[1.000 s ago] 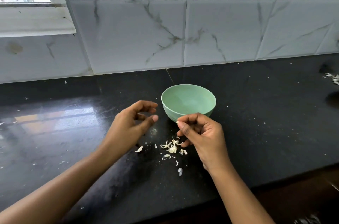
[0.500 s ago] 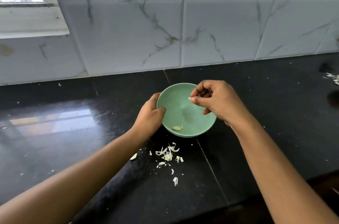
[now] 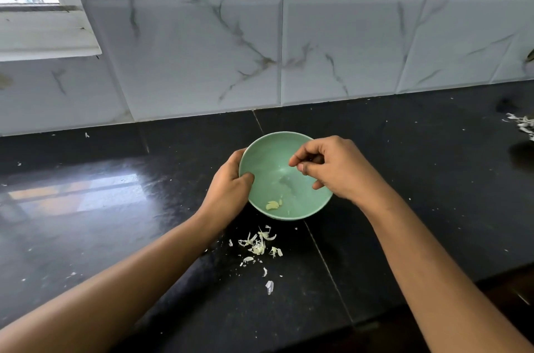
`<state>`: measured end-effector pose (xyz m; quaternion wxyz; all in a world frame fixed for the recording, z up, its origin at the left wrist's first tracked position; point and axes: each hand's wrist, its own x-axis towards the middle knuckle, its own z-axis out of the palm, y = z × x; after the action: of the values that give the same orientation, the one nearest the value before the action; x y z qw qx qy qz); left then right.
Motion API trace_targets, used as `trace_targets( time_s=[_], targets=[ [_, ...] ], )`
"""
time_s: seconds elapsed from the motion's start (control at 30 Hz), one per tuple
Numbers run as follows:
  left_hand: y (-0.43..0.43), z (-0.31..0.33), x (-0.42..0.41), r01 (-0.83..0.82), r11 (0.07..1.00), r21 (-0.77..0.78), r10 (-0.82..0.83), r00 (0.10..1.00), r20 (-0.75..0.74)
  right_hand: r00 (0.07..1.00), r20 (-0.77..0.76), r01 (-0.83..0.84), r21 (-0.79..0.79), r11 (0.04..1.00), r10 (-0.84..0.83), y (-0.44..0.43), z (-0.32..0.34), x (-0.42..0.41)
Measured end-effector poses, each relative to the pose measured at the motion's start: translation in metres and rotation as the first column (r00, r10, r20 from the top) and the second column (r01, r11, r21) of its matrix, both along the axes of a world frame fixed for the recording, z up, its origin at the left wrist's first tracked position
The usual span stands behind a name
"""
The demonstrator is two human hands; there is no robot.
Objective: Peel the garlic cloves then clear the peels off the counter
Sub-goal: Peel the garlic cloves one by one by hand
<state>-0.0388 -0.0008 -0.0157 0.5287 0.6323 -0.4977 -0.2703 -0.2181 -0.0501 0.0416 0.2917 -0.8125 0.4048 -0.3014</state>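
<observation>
A mint-green bowl (image 3: 267, 163) stands on the black counter (image 3: 404, 179). Peeled garlic cloves (image 3: 273, 204) lie at the near side of its bottom. My left hand (image 3: 228, 193) grips the bowl's left rim, thumb inside. Over the bowl's right half hovers my right hand (image 3: 335, 167), its fingers curled with thumb and forefinger close together, and nothing shows between them. A small heap of white garlic peels (image 3: 260, 244) lies on the counter just in front of the bowl, with a few stray flakes (image 3: 269, 286) nearer to me.
Another bunch of peels (image 3: 523, 123) lies at the far right edge of the counter. The marble-tiled wall (image 3: 332, 49) runs behind the bowl. A window sill (image 3: 43, 37) sits at the upper left. The counter's front edge is at the lower right.
My right hand carried a small white piece from above the peels to over the bowl, and the piece no longer shows in its fingers. My left hand took hold of the bowl's rim.
</observation>
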Motion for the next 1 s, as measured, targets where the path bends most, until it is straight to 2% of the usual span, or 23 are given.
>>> trace_targets(
  time_s=[0.17,0.3,0.37,0.43,0.5,0.53,0.6,0.63,0.7,0.77,0.83,1.0],
  targets=[
    [-0.018,0.003,0.004,-0.033,0.991,0.129,0.052,0.988,-0.143,0.993,0.099,0.068,-0.056,0.996,-0.062,0.006,-0.003,-0.004],
    [-0.02,0.014,0.007,0.028,0.969,0.247,0.018,0.984,-0.18,0.978,0.208,0.056,-0.14,0.989,-0.026,0.025,-0.002,0.004],
    [-0.01,0.029,0.016,0.034,0.972,0.231,0.005,0.986,-0.166,0.968,0.248,0.019,-0.192,0.981,0.03,0.039,-0.004,0.012],
    [0.012,0.043,0.032,0.015,0.995,0.103,0.0,0.99,-0.142,0.964,0.256,-0.026,-0.2,0.979,0.078,0.054,-0.01,0.02],
    [0.04,0.052,0.054,0.038,0.999,-0.006,-0.039,0.993,-0.109,0.973,0.195,-0.082,-0.2,0.976,0.122,0.067,-0.02,0.028],
    [0.055,0.053,0.066,0.057,0.998,-0.011,-0.058,0.996,-0.075,0.981,0.134,-0.115,-0.197,0.974,0.143,0.072,-0.025,0.035],
    [0.076,0.043,0.085,0.063,0.995,0.076,-0.068,0.996,0.064,0.982,-0.009,-0.186,-0.18,0.966,0.187,0.076,-0.036,0.05],
    [0.081,0.034,0.094,0.038,0.99,0.135,-0.065,0.978,0.196,0.976,-0.072,-0.214,-0.176,0.961,0.204,0.076,-0.042,0.058],
    [0.088,0.016,0.108,-0.034,0.972,0.233,-0.084,0.873,0.48,0.96,-0.182,-0.246,-0.174,0.953,0.214,0.075,-0.05,0.073],
    [0.094,0.008,0.116,-0.061,0.951,0.304,-0.153,0.76,0.632,0.946,-0.242,-0.265,-0.187,0.946,0.217,0.073,-0.054,0.087],
    [0.096,0.006,0.121,-0.058,0.928,0.368,-0.225,0.698,0.68,0.927,-0.295,-0.299,-0.207,0.931,0.232,0.071,-0.055,0.098],
    [0.097,0.009,0.122,0.0,0.922,0.388,-0.271,0.716,0.643,0.788,-0.527,-0.497,-0.238,0.835,0.319,0.064,-0.049,0.125]
  ],
)
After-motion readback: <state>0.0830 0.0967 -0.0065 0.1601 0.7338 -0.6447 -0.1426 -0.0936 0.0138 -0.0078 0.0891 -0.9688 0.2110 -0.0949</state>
